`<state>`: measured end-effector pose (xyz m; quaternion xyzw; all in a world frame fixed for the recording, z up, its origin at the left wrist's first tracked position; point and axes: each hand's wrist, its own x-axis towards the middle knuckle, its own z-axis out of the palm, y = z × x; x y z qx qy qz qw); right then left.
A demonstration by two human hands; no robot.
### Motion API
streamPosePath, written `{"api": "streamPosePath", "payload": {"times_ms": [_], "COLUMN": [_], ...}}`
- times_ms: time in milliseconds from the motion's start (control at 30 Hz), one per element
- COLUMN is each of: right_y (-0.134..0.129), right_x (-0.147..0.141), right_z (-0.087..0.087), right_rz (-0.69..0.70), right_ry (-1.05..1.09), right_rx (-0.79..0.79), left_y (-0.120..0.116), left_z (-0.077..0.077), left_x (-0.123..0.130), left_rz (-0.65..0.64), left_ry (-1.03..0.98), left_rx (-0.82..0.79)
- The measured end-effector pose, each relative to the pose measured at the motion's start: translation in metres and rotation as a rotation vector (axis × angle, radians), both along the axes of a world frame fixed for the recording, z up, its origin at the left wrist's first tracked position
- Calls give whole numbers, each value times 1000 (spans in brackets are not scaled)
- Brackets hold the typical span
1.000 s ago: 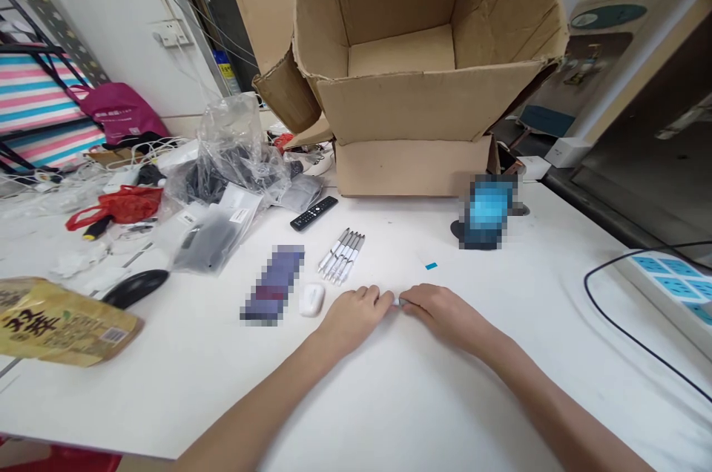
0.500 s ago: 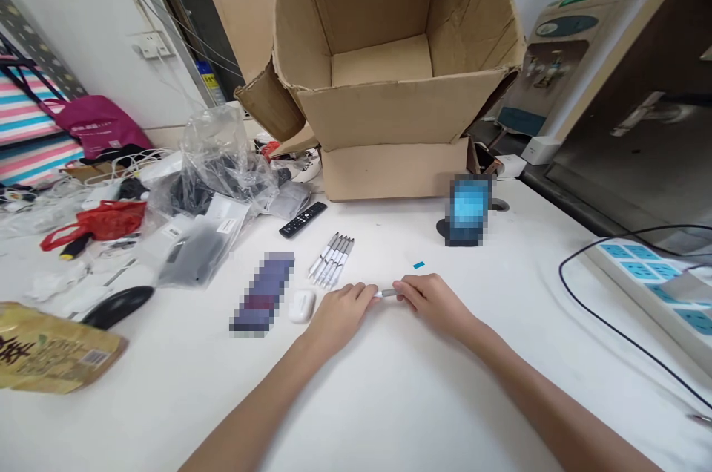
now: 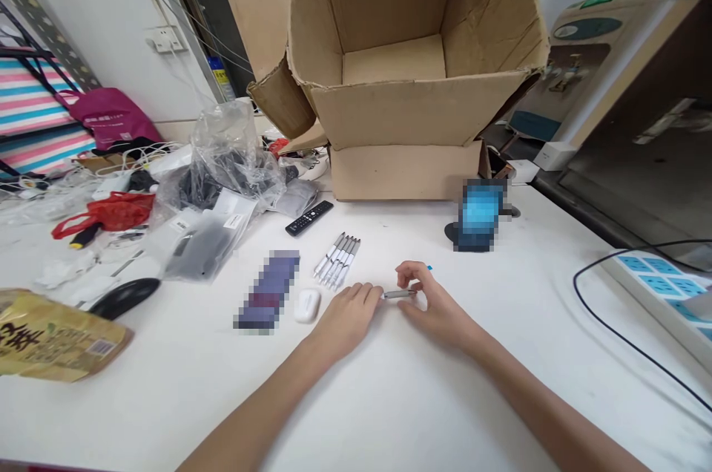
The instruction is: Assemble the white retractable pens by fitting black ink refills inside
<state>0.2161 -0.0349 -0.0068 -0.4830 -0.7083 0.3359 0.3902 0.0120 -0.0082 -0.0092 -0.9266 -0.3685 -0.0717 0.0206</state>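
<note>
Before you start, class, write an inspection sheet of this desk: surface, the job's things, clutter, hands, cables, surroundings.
Surface: white table, littered on the left.
Job's things: slim silver pen-like piece held; white-and-grey pens lie in a row beyond.
Clutter: clear plastic bag, red net bag, TV remote, black mouse, gold packet.
Hands: right hand pinches the piece; left hand rests beside its other end.
Cables: black cable by the power strip; white cables at left.
Surroundings: open cardboard box, striped fabric.

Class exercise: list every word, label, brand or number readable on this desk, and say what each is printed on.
Gold printed bag: large black Chinese characters, cut off and too blurred to quote.
Barcode label on that bag: too small to read.
White label on the grey plastic packet: too small to read.
Purple box: pixelated, unreadable.
</note>
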Motion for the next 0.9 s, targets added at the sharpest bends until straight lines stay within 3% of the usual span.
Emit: {"api": "streamPosePath", "payload": {"times_ms": [67, 233, 433, 667, 900], "right_y": [0, -1, -2, 0, 7], "right_x": [0, -1, 2, 1, 11], "right_z": [0, 4, 2, 5, 4], "right_rz": [23, 6, 74, 18, -107], "right_ry": [-4, -18, -29, 14, 101], "right_rx": [10, -199, 19, -208, -143], "left_y": [-2, -7, -8, -8, -3], "left_z": [2, 7, 9, 9, 9], "left_x": [1, 3, 3, 4, 0], "left_rz": [17, 42, 141, 155, 259], "left_ry": [-24, -72, -83, -95, -195], "left_rx": [-48, -131, -193, -205, -194]}}
